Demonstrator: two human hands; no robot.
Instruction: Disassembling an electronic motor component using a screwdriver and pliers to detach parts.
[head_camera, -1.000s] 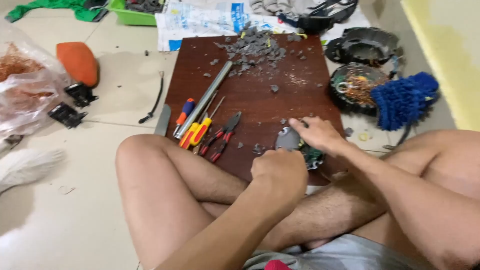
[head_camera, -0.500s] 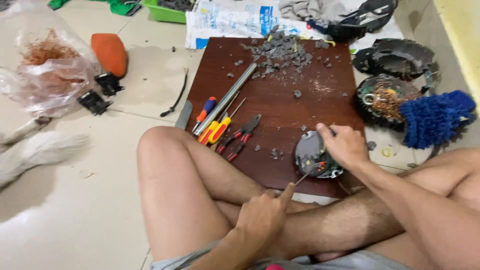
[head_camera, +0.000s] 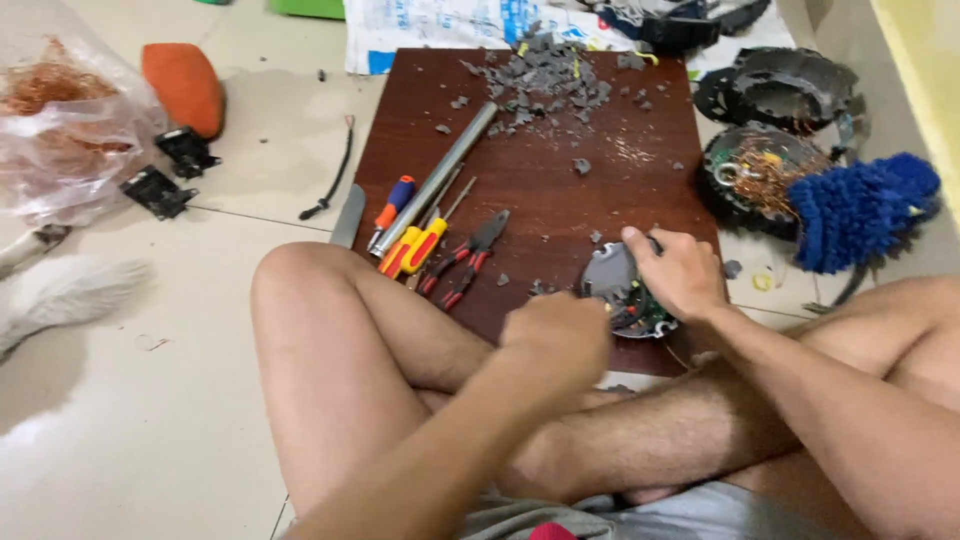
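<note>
The right hand (head_camera: 682, 272) clamps a round grey motor part (head_camera: 612, 285) on the dark brown wooden board (head_camera: 560, 200); the left hand (head_camera: 556, 335), fisted, touches it.

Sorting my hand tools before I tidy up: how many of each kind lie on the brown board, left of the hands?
Screwdrivers: 2
Pliers: 1
Metal pipe: 1
Total: 4

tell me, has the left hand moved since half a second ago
Yes. The left hand has gone up from the lap toward the round grey part, now beside the right hand at the near edge of the brown board.
</note>
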